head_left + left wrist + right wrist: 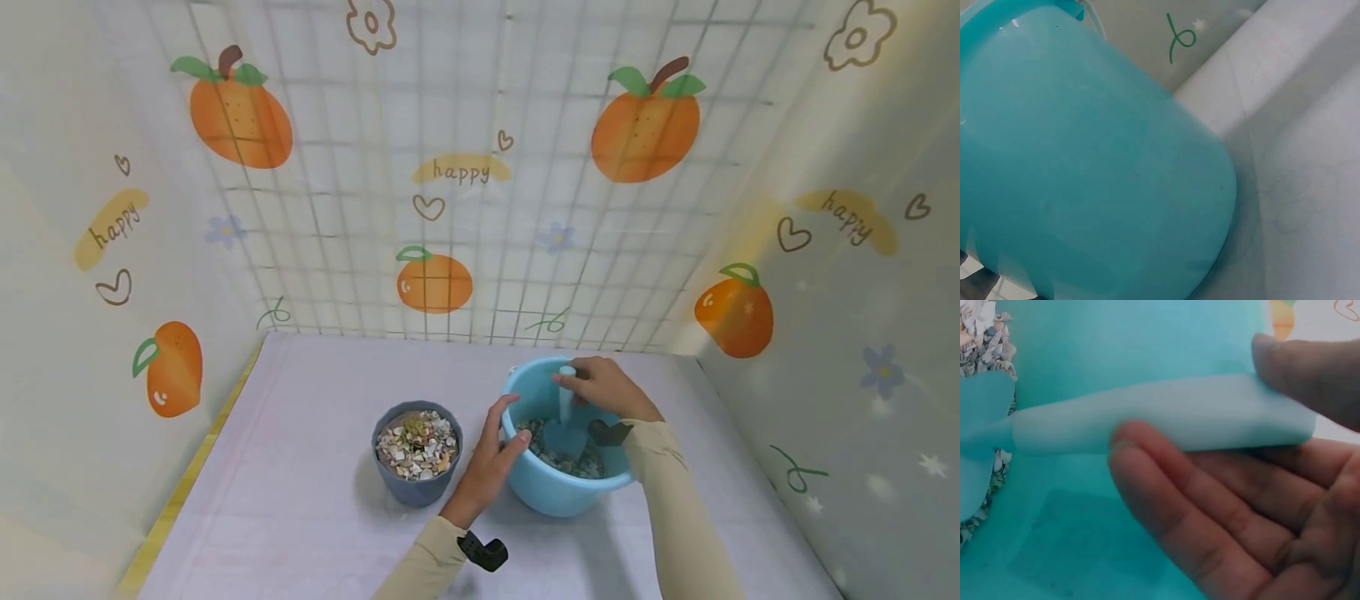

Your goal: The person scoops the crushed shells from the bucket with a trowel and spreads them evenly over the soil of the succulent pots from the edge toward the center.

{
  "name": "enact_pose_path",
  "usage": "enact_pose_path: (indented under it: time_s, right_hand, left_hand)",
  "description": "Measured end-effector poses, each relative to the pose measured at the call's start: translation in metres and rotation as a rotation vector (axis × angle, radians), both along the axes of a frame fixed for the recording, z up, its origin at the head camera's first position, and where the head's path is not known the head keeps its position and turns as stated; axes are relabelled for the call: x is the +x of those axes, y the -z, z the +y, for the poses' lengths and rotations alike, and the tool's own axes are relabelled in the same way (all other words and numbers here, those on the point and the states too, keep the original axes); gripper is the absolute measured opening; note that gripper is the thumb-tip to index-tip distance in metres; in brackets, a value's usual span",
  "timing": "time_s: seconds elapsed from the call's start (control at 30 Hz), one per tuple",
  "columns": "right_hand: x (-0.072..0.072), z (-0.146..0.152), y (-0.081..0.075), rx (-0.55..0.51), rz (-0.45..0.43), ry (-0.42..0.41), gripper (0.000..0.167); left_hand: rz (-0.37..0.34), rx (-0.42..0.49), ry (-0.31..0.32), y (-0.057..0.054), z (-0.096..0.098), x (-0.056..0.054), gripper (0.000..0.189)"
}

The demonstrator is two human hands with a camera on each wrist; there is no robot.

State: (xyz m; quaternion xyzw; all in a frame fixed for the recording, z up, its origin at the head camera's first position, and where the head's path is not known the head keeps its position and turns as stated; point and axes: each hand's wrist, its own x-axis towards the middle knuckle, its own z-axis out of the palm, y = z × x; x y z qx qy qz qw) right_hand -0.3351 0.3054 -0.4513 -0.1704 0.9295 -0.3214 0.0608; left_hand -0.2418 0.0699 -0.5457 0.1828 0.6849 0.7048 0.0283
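Note:
A light-blue bucket (558, 498) stands on the white-covered table, with small pale shell pieces (551, 454) in its bottom. My left hand (489, 458) holds the bucket's left side, its thumb and fingertips at the rim. In the left wrist view the bucket's outer wall (1104, 156) fills most of the picture. A light-blue toy shovel (1166, 415) stands handle up inside the bucket, its blade among the shell pieces. My right hand (607, 387) grips the handle's top end between thumb and fingers; the right wrist view shows the fingers under the handle.
Left of the bucket, close to my left hand, is a grey-blue pot (415, 492) filled with shell pieces and a small greenish plant (412, 427). A wire grid behind a printed cloth (337, 250) forms the back wall, and cloth walls rise at both sides.

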Motion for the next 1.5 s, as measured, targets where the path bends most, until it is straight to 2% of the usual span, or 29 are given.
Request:
enact_pose_path:
  time_s: [0.23,0.5,1.0,1.17,1.3,1.5]
  right_hand:
    - [0.002,-0.0003,-0.0026,-0.016,-0.028,-0.027,0.035]
    - [0.0035,-0.001,-0.0049,-0.038,-0.079,-0.006,0.036]
    - [0.006,-0.005,-0.0087,-0.074,-0.237,0.009,0.037]
    - [0.006,-0.0069,-0.0061,-0.037,-0.293,-0.01,0.036]
    - [0.0065,-0.0088,-0.0041,-0.027,-0.295,-0.038,0.038]
    - [0.007,-0.0093,-0.0026,-0.045,-0.28,-0.024,0.037]
  left_hand:
    - [-0.005,0.003,0.0,0.0013,0.0005,0.0003,0.059]
    - [0.011,0.006,-0.008,-0.0018,0.0012,0.0023,0.058]
    - [0.008,-0.011,-0.014,-0.0003,0.0016,0.0008,0.061]
    - [0.005,-0.007,-0.007,0.001,0.0019,0.0012,0.061]
    - [0.013,-0.009,-0.01,0.0,0.0015,0.002,0.061]
    - [0.01,-0.004,-0.004,-0.0012,0.0006,0.0028,0.06]
